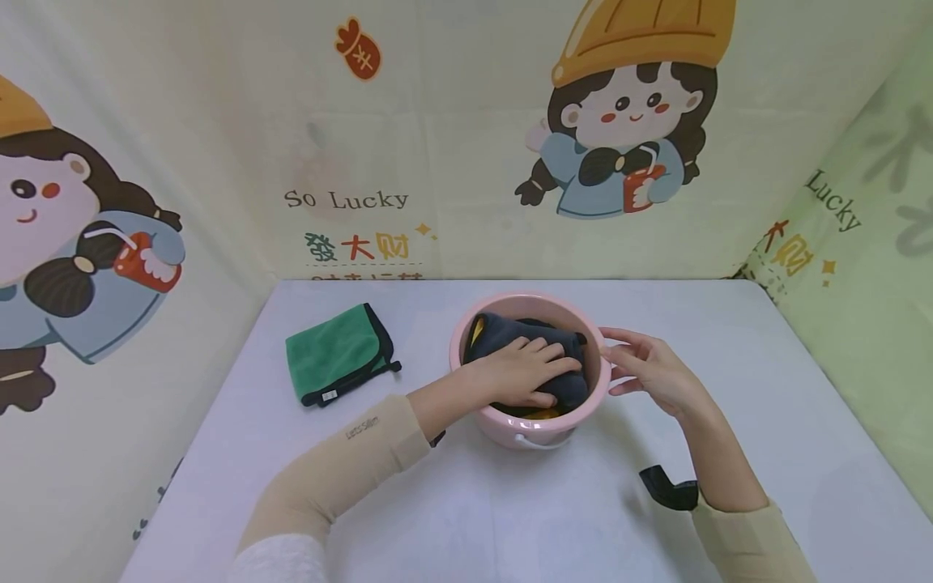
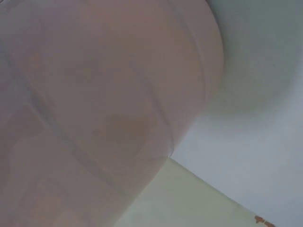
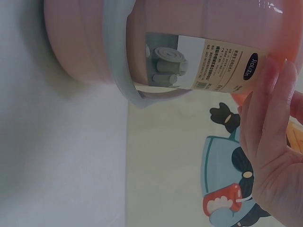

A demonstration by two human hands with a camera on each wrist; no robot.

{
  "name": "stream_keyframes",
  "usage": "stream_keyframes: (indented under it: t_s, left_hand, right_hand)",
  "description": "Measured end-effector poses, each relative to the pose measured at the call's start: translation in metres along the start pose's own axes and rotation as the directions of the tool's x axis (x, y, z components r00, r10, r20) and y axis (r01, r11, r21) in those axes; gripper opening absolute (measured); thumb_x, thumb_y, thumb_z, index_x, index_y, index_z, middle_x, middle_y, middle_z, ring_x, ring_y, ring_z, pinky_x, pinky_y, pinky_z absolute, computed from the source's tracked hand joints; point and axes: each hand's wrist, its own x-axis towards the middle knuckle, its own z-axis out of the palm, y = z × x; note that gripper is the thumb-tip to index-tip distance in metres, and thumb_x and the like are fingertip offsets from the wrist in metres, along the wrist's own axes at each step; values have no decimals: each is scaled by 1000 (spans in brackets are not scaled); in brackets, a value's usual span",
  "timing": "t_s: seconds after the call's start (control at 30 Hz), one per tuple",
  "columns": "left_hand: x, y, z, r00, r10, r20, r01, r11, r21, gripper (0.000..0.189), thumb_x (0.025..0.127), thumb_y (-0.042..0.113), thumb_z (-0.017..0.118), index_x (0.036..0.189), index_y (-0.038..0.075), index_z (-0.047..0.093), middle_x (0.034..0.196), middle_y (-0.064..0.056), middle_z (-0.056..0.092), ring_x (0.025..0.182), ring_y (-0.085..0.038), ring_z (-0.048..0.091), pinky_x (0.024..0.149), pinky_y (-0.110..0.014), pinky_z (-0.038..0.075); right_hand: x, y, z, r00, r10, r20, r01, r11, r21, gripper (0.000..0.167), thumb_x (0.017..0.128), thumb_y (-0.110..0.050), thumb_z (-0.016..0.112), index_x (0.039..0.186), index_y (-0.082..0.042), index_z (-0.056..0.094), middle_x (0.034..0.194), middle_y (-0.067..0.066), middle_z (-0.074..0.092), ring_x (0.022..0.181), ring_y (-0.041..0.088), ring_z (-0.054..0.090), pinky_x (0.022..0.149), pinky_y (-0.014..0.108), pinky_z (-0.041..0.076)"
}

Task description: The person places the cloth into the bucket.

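A pink bucket (image 1: 603, 380) stands on the table with dark blue-grey cloth (image 1: 503, 330) inside it; a bit of yellow shows at the cloth's edges. My left hand (image 1: 521, 372) reaches over the rim and rests on the cloth, its fingers spread across the top. On the bucket's right side, my right hand (image 1: 651, 374) touches the rim and outer wall with extended fingers. The right wrist view shows those fingers (image 3: 270, 109) against the wall beside a printed label (image 3: 208, 66). The left wrist view shows only the bucket's outer wall (image 2: 109, 94), not the hand.
A folded green cloth (image 1: 335, 352) with black edging lies on the white table (image 1: 423, 502), left of the bucket. The bucket's pale handle (image 1: 543, 444) hangs down its front. Patterned fabric (image 1: 466, 162) encloses the back and sides.
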Motion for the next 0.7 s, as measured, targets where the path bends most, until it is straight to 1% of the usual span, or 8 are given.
stream_keyframes:
  t_s: [0.13,0.27,0.33,0.4,0.5,0.57,0.6,0.7]
  left_hand:
    - [-5,-4,-5,998,4,-65,-5,1000,-13,55,90,47,49,138,26,35,132,3,41,119,-15,37,99,-35,33]
    - [-13,-11,-8,992,-19,-124,19,1000,-2,57,87,51,51,136,25,40,134,3,43,121,-17,38,100,-38,32]
    - [-19,-16,-10,985,-38,-170,37,999,-5,57,86,51,52,135,24,42,132,2,44,120,-17,39,100,-39,32]
    - [-25,-22,-12,971,-60,-231,60,998,-5,56,85,50,54,133,22,44,129,2,46,118,-17,40,100,-39,32]
    - [-37,-31,-15,941,-128,-313,135,991,-1,54,85,48,53,131,21,46,127,1,47,116,-17,40,100,-40,31]
    - [-46,-38,-15,914,-192,-357,200,980,-14,53,85,47,54,130,20,47,125,0,48,116,-19,40,100,-41,31]
    - [-51,-41,-14,898,-225,-377,232,972,-29,53,84,46,54,130,20,47,125,-1,49,116,-20,41,100,-42,31]
    - [-65,-55,-10,842,-315,-438,321,945,-63,52,83,45,55,127,18,50,124,-5,51,114,-23,43,99,-44,32]
  right_hand:
    - [2,-1,1,1000,1,-5,-1,1000,2,58,91,-22,57,137,3,32,93,-3,65,76,16,65,63,34,55]
    - [3,-2,2,1000,1,-3,-1,1000,3,59,90,-23,57,137,3,33,93,-2,65,76,16,65,63,34,55]
    - [4,-2,2,1000,2,-3,-2,1000,-1,59,90,-23,57,137,3,33,94,-1,65,76,16,65,63,34,55]
    - [4,-2,1,1000,5,-6,-5,1000,-4,59,91,-23,57,137,3,33,95,1,65,76,17,65,64,34,55]
    - [4,-2,1,1000,9,-11,-9,1000,-6,58,91,-22,57,137,3,33,98,2,64,77,17,65,64,34,55]
    - [5,-2,0,1000,12,-11,-12,1000,-5,58,91,-22,57,137,2,33,98,2,64,77,17,65,64,35,55]
    - [5,-2,0,1000,13,-12,-13,1000,-4,58,91,-22,57,137,2,33,97,2,64,77,17,65,64,35,55]
    - [6,-2,0,1000,19,-13,-18,1000,4,58,90,-22,58,137,2,33,96,1,65,76,16,65,64,34,55]
